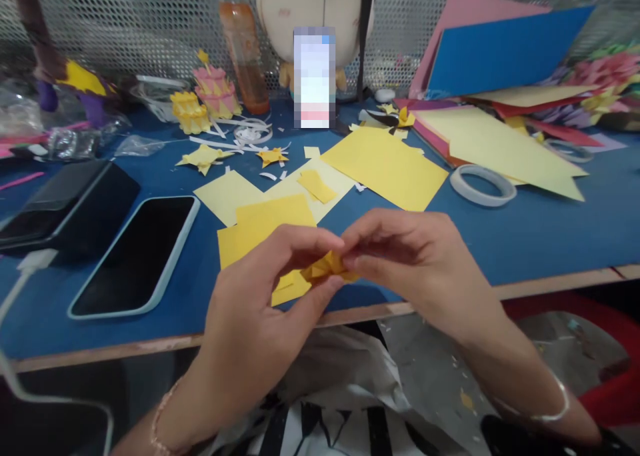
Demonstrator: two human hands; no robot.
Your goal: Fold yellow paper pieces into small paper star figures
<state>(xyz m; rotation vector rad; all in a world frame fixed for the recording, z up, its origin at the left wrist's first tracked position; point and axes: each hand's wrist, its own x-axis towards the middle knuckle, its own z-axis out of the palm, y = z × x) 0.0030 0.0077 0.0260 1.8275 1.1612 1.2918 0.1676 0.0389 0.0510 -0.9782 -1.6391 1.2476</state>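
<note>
Between my two hands is a small folded piece of yellow paper, held just above the table's front edge. My left hand pinches its left part between thumb and fingers. On the other side, my right hand grips the right end with thumb and forefinger, and the fingers hide some of the folds. Yellow paper sheets lie under and behind my left hand. A larger yellow square rests behind my right hand, and a small folded yellow strip lies on pale yellow paper.
A phone and a black box-shaped device with a white cable are at left. Folded paper stars and paper scraps lie behind. A tape roll sits at right before stacked coloured paper. A bottle stands at the back.
</note>
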